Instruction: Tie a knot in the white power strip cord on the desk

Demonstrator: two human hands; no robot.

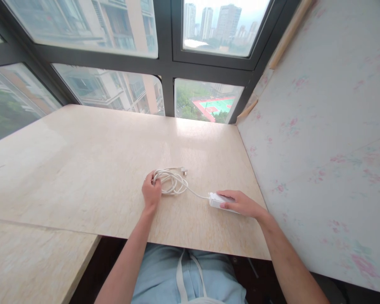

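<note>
Nearest, just this side of the power strip (215, 199), light blue trousers (164, 274) show below the desk (98, 169) edge. The right hand (240, 203) lies clamped on the white power strip, fingers over its top and thumb along its near side. Left of the power strip, the left hand (151, 192) has its fingers curled closed around the end of the coiled white cable (172, 181), which runs back to the power strip. The plug (183, 171) lies beyond and left of the power strip. Farthest is the window (205, 25).
</note>
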